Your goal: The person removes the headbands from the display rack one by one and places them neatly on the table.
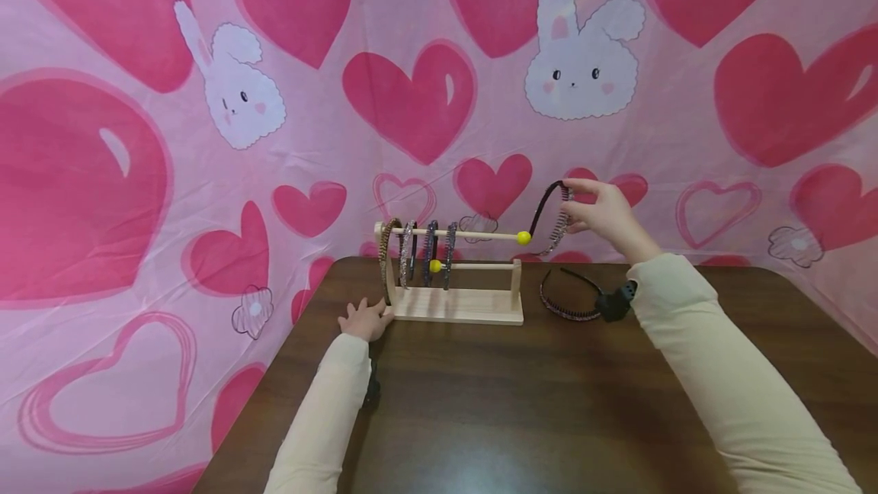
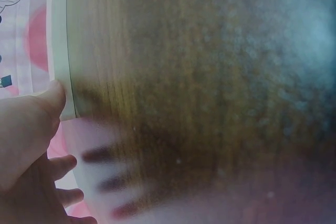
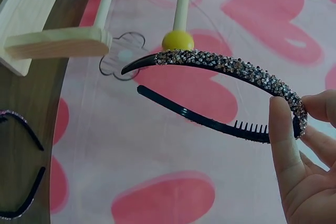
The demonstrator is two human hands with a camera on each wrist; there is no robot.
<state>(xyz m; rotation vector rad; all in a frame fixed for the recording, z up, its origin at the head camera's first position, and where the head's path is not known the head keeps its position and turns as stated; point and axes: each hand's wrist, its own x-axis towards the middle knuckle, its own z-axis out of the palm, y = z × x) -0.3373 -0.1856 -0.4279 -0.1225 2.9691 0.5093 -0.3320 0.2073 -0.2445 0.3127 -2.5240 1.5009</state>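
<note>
Head: right grip (image 1: 607,216) pinches sparkly headband (image 1: 564,223) just beside yellow bead (image 1: 524,238) ending rack's (image 1: 466,307) upper rod. Hanging headbands (image 1: 429,246), four visible left of right grip: seemingly done. Held one and loose headband (image 1: 575,315), on table (image 1: 480,402) below right grip: left. Left grip (image 1: 365,319) relaxed, fingers spread, at rack base.

Left wrist: thumb against pale edge, likely rack.

Right wrist: held headband's jewelled arm near bead, ahead of grip; contact unclear.
</note>
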